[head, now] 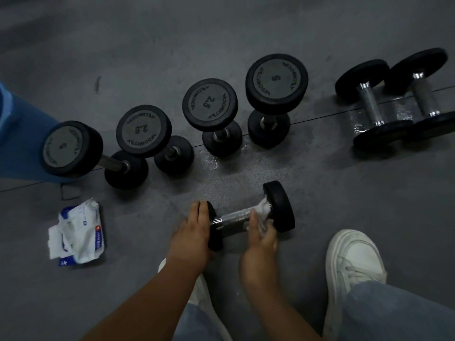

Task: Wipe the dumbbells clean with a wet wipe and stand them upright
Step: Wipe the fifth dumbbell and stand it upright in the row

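Observation:
A small black dumbbell (236, 219) with a chrome handle lies on its side on the grey floor in front of me. My left hand (193, 232) grips its near weight head. My right hand (261, 232) holds a white wet wipe (262, 209) wrapped around the handle by the far head. Behind it, several dumbbells stand upright in a row: a 5 (71, 148), a 2.5 (144, 131), another 2.5 (209, 104) and a 5 (277, 80). Two more dumbbells (394, 99) lie on their sides at the right.
An open pack of wet wipes (78, 235) lies on the floor to the left. A blue rolled mat (22, 143) sits at the far left. My white shoe (354, 264) and jeans leg are at the lower right. Wet patches show on the floor.

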Demonstrator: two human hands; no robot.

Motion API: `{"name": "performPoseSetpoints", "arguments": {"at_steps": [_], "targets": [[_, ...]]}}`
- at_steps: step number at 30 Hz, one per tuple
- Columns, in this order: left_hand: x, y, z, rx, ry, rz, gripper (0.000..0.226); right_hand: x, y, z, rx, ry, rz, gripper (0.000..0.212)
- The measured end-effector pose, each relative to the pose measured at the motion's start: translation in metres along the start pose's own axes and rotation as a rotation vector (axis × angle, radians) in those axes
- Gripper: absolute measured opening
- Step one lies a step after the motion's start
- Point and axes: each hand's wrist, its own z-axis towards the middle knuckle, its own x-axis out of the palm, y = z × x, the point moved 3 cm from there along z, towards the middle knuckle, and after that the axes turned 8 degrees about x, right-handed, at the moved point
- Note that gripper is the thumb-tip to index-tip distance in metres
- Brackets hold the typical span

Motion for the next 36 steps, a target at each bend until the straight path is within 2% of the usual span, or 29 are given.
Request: {"name": "performPoseSetpoints", "arguments": {"at_steps": [2,5,8,10,11,14,16,17,18,19,20,21,23,24,25,27,29,31,32,34,36], "targets": [[0.001,0.001,0.000,0.001,-0.004,0.000,0.118,0.006,0.002,0.010,-0.015,0.001,0.210,0.074],[0.001,0.002,0.000,-0.004,0.010,-0.020,0.119,0.008,0.019,0.034,0.114,0.022,0.246,0.083],[-0.003,0.001,0.002,0.000,0.021,-0.013,0.119,0.012,0.016,0.056,0.205,0.134,0.581,0.077],[-0.003,0.001,0.002,0.003,0.036,-0.008,0.119,0.007,0.009,0.054,0.271,0.172,0.808,0.060],[-0.003,0.001,0.001,0.000,0.039,-0.009,0.120,0.003,0.003,0.046,0.288,0.137,0.866,0.050],[-0.004,0.001,0.001,-0.014,0.040,-0.015,0.121,0.007,-0.027,0.023,0.397,-0.049,0.873,0.023],[-0.005,0.001,0.002,-0.013,0.039,-0.024,0.120,0.019,-0.045,0.014,0.434,-0.071,0.761,0.022],[-0.005,0.001,0.002,-0.009,0.035,-0.026,0.120,0.025,-0.049,0.014,0.371,-0.069,0.639,0.021],[-0.006,0.001,0.002,-0.004,0.033,-0.022,0.120,0.027,-0.047,0.017,0.251,-0.052,0.460,0.024],[-0.006,0.001,0.002,-0.004,0.034,-0.018,0.121,0.027,-0.041,0.023,0.117,-0.035,0.208,0.037],[-0.006,0.001,0.002,-0.006,0.036,-0.014,0.121,0.028,-0.035,0.030,0.016,-0.008,-0.060,0.051],[-0.006,0.001,0.002,-0.008,0.038,-0.010,0.121,0.026,-0.029,0.038,-0.036,0.029,-0.285,0.054],[-0.006,0.000,0.003,-0.004,0.037,0.001,0.121,0.019,-0.021,0.050,-0.079,0.095,-0.508,0.034],[-0.006,0.001,0.004,-0.002,0.039,0.000,0.122,0.016,-0.019,0.055,-0.093,0.103,-0.505,0.024],[-0.006,0.001,0.004,-0.002,0.047,-0.007,0.122,0.014,-0.020,0.056,-0.081,0.096,-0.364,0.019],[-0.005,0.001,0.004,-0.006,0.062,-0.017,0.122,0.010,-0.027,0.047,0.040,0.053,0.131,0.017],[-0.005,0.000,0.004,-0.008,0.054,-0.013,0.120,0.015,-0.030,0.029,0.292,0.036,0.659,0.019],[-0.005,0.000,0.003,-0.013,0.049,-0.008,0.121,0.028,-0.018,0.019,0.610,0.122,1.213,0.016],[-0.005,0.000,0.003,-0.015,0.049,-0.007,0.121,0.029,-0.007,0.022,0.736,0.148,1.416,0.015],[-0.004,0.001,0.002,-0.013,0.045,-0.014,0.122,0.018,0.012,0.034,0.859,0.179,1.614,0.019],[-0.004,0.001,0.004,-0.006,0.044,-0.018,0.123,0.000,0.025,0.039,0.870,0.221,1.652,0.024]]}}
